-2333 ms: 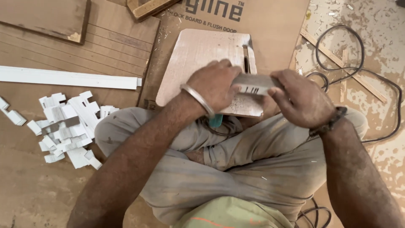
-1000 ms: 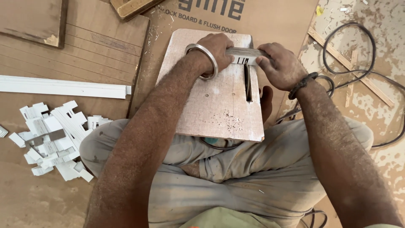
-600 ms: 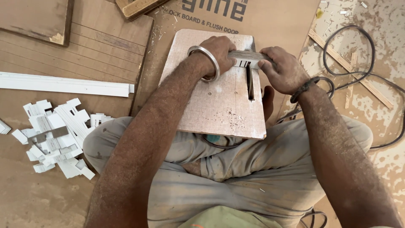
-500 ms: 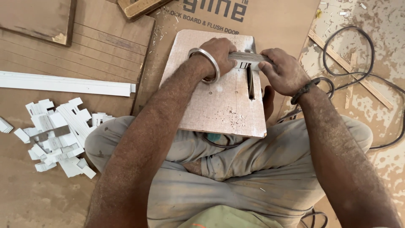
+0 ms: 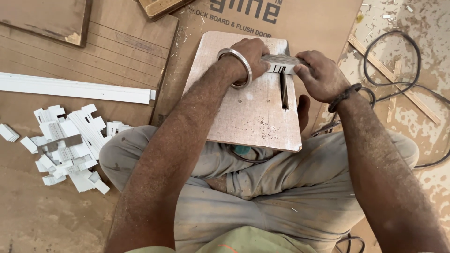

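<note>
I sit cross-legged with a small board saw table [image 5: 248, 112] resting over my legs; a narrow blade slot [image 5: 284, 90] runs along its right side. My left hand [image 5: 248, 54], with a metal bangle on the wrist, and my right hand [image 5: 318, 75], with a dark cord on the wrist, both grip a stack of thin white slotted strips [image 5: 282, 64]. The stack lies crosswise over the far end of the slot.
A pile of cut white slotted pieces [image 5: 70, 143] lies on the floor at my left, with a long white strip [image 5: 75, 88] beyond it. A cardboard sheet [image 5: 300, 18] lies ahead. Black cable [image 5: 398, 70] and wood slats [image 5: 393, 77] lie at the right amid sawdust.
Both hands carried the strip stack from near my lap forward to the far end of the board, over the slot. In the last second they have barely shifted.
</note>
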